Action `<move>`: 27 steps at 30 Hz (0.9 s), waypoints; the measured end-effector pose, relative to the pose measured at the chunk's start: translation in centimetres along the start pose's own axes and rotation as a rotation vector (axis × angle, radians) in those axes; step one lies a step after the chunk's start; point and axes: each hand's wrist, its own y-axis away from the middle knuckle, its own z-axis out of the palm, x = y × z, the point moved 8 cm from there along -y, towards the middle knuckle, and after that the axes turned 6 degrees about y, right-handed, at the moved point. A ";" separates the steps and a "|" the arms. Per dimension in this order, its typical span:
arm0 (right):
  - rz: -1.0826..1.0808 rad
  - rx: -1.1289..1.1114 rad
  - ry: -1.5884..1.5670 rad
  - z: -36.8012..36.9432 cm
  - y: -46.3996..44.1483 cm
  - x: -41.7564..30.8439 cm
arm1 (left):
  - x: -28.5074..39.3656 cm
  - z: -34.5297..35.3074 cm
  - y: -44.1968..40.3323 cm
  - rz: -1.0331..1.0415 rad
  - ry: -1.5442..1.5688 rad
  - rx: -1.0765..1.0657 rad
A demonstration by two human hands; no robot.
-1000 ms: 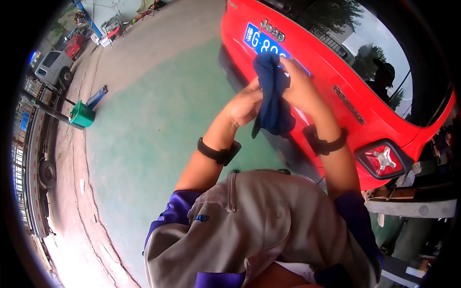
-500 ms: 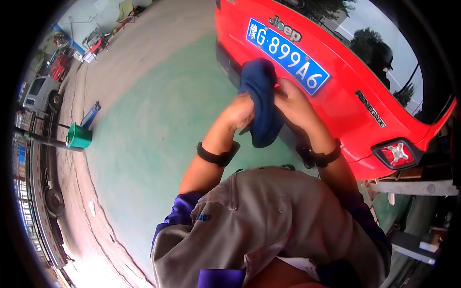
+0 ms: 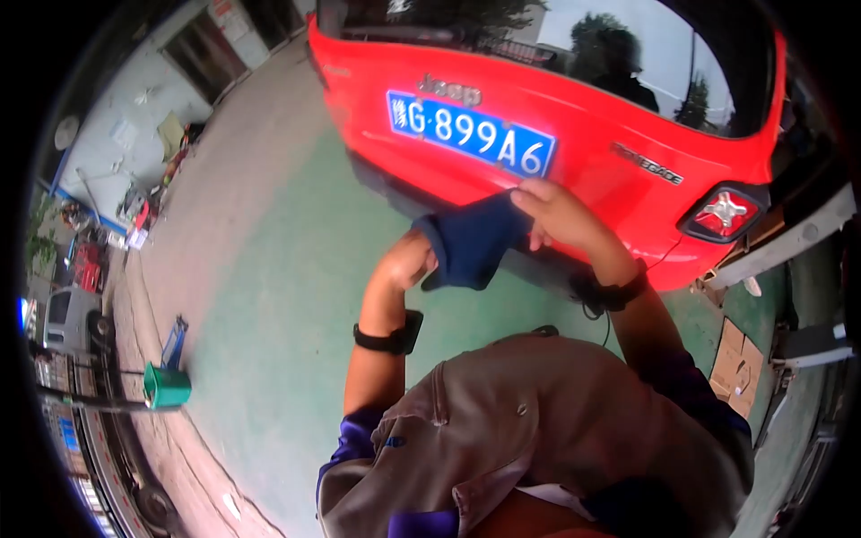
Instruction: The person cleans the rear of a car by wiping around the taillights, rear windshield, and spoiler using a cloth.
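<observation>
Dark blue cloth (image 3: pixel 475 240), right in the middle of the frame, and you have it in both hands, spread between them. Your left hand (image 3: pixel 405 262) grips its left side, fingers partly tucked out of sight, so their exact hold can't be read; your right hand (image 3: pixel 558 217) pinches the upper right corner between thumb and fingers. A light, even pull looks right here: draw both sides apart just enough to ease the creases out, and don't let the loose lower edge bunch toward your left palm. Mind the left strap (image 3: pixel 381 341) and the right strap (image 3: pixel 619 289) on your forearms, and the thin dark cable (image 3: pixel 606 330) dangling by the right one; best to keep the fabric off it. Beyond that, across the upper middle and right, it's the rear of a red car (image 3: pixel 583 184), its number plate (image 3: pixel 471 133) just above the cloth in the frame, so a steady hold should spare the paint a stray brush. Over at the right, brown cardboard (image 3: pixel 735 363) lies on the floor. And containers: a green bucket (image 3: pixel 169 386) at the left, contents hidden from this angle, a blue object (image 3: pixel 173 342) beside it. Farther off, left edge, a pale vehicle (image 3: pixel 67 318).
</observation>
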 end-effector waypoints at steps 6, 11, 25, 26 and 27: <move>-0.127 0.240 -0.347 -6.6 2.1 -2.7 | 4.3 3.3 1.2 0.131 0.127 -0.186; -0.346 0.473 -0.404 -16.3 2.4 -8.0 | 14.0 1.8 -2.5 0.385 -0.023 -0.016; -1.008 0.753 0.954 -27.5 10.6 -17.1 | 27.2 21.7 -8.5 0.355 0.033 -0.454; -1.005 0.779 1.040 -29.1 10.6 -17.4 | 28.6 22.9 -9.1 0.468 0.044 -0.407; -1.009 0.808 1.099 -30.8 10.7 -17.9 | 30.2 24.8 -9.1 0.577 0.059 -0.364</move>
